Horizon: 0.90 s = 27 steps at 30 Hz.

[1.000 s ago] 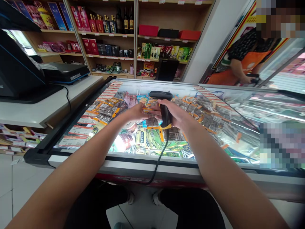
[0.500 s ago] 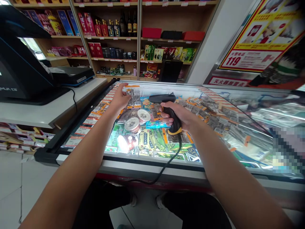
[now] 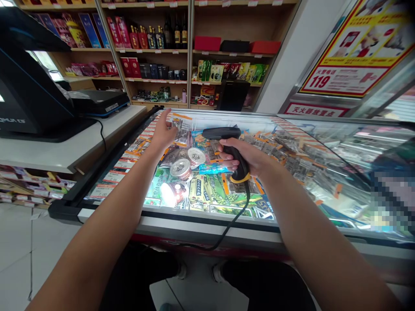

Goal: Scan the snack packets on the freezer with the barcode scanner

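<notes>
My right hand (image 3: 236,157) is wrapped around the grip of a black and yellow barcode scanner (image 3: 240,166), and its cable runs down over the freezer's front edge. Near the far left corner of the chest freezer, my left hand (image 3: 164,133) has its thumb and index finger apart. Just right of that hand lies a clear food packet (image 3: 184,126) with an orange top strip, tilted among the goods. Two white-lidded tubs (image 3: 180,167) and green bean-print packs (image 3: 210,188) sit nearer to me, below the scanner.
The chest freezer's front rim (image 3: 207,224) crosses before my legs. A white counter (image 3: 65,149) at left carries a dark checkout terminal (image 3: 29,86) and a scale (image 3: 100,101). Shelves with boxes and wine bottles (image 3: 177,32) stand behind. Vacuum packs (image 3: 292,160) fill the freezer's right side.
My left thumb and index finger have come apart from the packet, which now leans over more. The scanner in my right hand has shifted very slightly right.
</notes>
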{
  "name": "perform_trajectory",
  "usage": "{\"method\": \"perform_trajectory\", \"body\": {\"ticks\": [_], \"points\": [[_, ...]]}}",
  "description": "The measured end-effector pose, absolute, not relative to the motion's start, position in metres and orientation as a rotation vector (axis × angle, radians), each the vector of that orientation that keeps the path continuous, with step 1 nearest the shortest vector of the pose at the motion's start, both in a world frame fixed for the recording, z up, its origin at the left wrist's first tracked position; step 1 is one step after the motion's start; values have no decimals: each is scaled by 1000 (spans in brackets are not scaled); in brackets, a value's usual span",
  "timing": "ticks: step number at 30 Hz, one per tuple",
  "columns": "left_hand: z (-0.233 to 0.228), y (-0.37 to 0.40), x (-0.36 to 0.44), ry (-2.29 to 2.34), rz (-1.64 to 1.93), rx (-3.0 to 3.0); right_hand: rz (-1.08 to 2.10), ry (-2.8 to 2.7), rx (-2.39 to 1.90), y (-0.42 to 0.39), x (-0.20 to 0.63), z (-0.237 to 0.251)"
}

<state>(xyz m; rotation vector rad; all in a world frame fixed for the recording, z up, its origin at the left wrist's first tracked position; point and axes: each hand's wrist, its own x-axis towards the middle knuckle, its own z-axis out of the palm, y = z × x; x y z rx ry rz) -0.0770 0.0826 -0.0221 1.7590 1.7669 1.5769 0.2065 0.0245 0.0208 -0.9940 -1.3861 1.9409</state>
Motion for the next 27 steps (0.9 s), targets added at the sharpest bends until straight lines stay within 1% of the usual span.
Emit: {"method": "perform_trajectory", "body": {"ticks": [2, 5, 7, 10, 14, 16, 20, 27], "points": [[-18, 74, -77, 1962, 1420, 1892, 1922, -1282, -976, 26, 207, 23], [-14, 56, -74, 2275, 1001, 2115, 1906, -1097, -934, 29, 209, 27], [-14, 48, -70, 2408, 813, 2180, 1889, -994, -912, 32, 212, 28], [-20, 45, -54, 2398, 865, 2267, 1873, -904, -878, 34, 215, 28], [-34, 50, -10, 2029, 956, 2115, 1874, -873, -852, 36, 216, 27], [-40, 52, 15, 1896, 923, 2003, 1876, -880, -849, 37, 215, 27], [-47, 53, 45, 1878, 870, 1884, 1885, -874, -868, 36, 211, 26], [-54, 58, 46, 1892, 910, 1836, 1917, -875, -858, 37, 209, 24]]}}
